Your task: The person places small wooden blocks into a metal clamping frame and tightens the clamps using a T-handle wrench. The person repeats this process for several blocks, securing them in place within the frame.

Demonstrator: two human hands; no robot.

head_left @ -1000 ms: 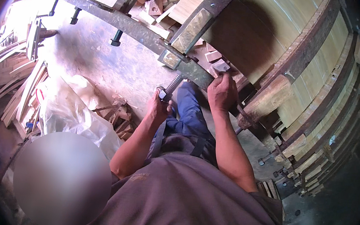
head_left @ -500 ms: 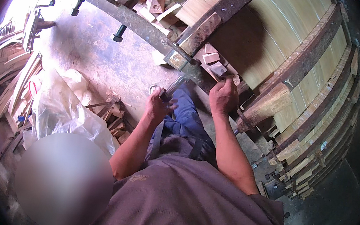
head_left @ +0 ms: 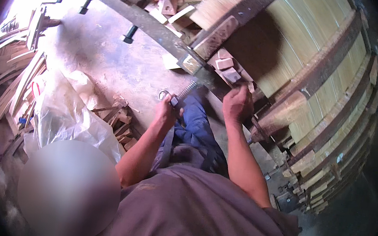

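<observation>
My left hand (head_left: 167,112) is closed round a small metal tool with a ring end, which looks like a ring spanner (head_left: 163,94). Right beside the ring is the head of a long threaded bolt (head_left: 187,90), whose thread slants up toward the end of a heavy metal bar (head_left: 154,29). Over on the right, my right hand (head_left: 238,104) is closed against the edge of a clamped wood assembly (head_left: 291,50). Its fingers are curled out of sight, so what they grip cannot be made out. Small wood blocks (head_left: 225,63) lie just beyond its knuckles.
More bolts (head_left: 130,34) hang from the bar. Curved dark clamp bars (head_left: 322,58) cross the pale boards at right. Curved wood strips (head_left: 12,85), a clear plastic sheet (head_left: 69,111) and a heap of offcuts (head_left: 120,118) lie at left on the floor.
My left fingers, spread a moment before, have closed in by the bolt head, and the ring has shifted slightly right. My right hand has moved slightly right and down, still closed.
</observation>
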